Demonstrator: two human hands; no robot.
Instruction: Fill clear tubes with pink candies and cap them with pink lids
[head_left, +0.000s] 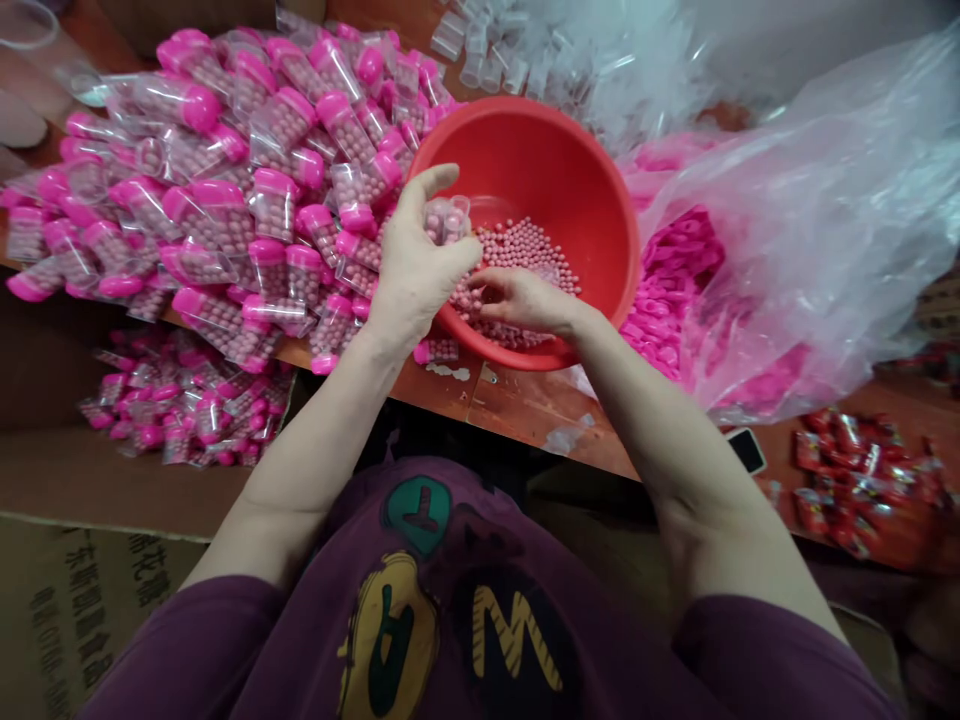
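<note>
My left hand [424, 255] is wrapped around a small clear plastic jar [448, 220] above the left side of a red plastic bowl [525, 140]. Pink balls show through the jar's wall. Inside the bowl lies a layer of small pink candy balls [529, 245]. My right hand [529, 300] reaches in low over the near side, fingers curled among the balls just below the jar. What lies inside its curled fingers is partly hidden, though pink balls show at the fingertips.
Filled jars with pink caps [217, 200] are heaped on the left; more fill a carton [112, 480] below. Empty clear jars [487, 60] lie behind the bowl. To the right are a plastic bag [810, 230] with pink caps [679, 270], and red wrapped packets [862, 480].
</note>
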